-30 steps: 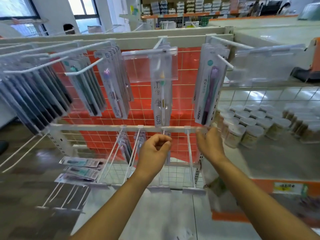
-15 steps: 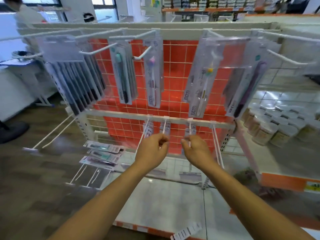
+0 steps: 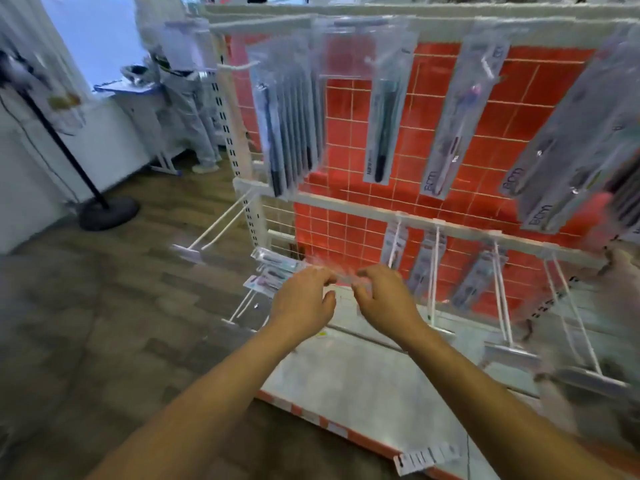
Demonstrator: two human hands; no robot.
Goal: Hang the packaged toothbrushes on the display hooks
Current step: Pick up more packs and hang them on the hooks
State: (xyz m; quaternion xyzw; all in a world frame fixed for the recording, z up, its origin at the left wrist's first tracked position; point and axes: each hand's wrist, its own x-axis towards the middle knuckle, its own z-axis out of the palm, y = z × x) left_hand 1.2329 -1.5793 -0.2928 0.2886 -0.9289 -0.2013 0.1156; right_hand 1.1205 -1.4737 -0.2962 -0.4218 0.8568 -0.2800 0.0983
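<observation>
Toothbrush packs [image 3: 273,271] are seen lying flat across the low hooks [image 3: 242,304], lengthwise left to right, just beyond the left hand [image 3: 304,299], the nearer one. The fingers of it and the right hand [image 3: 384,301] are curled; whether anything is pinched cannot be told.

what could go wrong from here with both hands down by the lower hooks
1. The left hand is close to the loose packs lying across the low hooks; a nudge could slide them onto the floor.
2. Long bare hooks jut out to the right of the right hand; reaching across could snag the forearm or set the hung packs swinging.
</observation>
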